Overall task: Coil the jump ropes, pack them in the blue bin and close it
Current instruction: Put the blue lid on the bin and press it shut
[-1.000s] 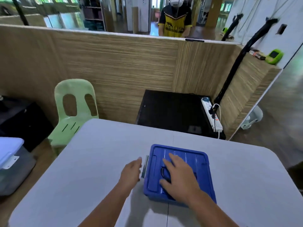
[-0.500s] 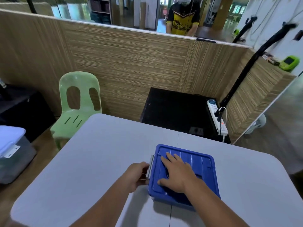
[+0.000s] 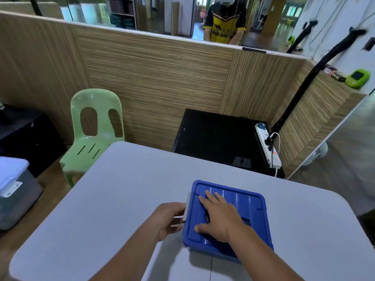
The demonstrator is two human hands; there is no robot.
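Near edge of grey table (image 3: 121, 199), right of centre: one blue bin (image 3: 203, 245), lid (image 3: 247, 201) seated on top.

Jump ropes: none in view; judged to be packed inside, under the lid.

Right hand (image 3: 219, 216): laid flat on the lid, fingers straight and slightly spread, thumb out toward the near left corner, pressing down.

Left hand (image 3: 170, 219): at the bin's left end, fingers curled round the grey latch (image 3: 187, 205). The latch stands a little off the lid's edge, apparently not yet snapped.

Right-end latch: not visible; state cannot be told.

Step in hand, by judgement: clipping the left latch closed.

Handling notes:
- The flat hand's weight belongs over the left half of the lid, so the rim sits fully down before the latch swings.
- The latch should be driven home against the lid's lip with fingers and thumb together, until it lies flush.
- The bin looks light and the table smooth, so downward pressure should also stop it sliding rightward.
- The far end wants checking afterwards.
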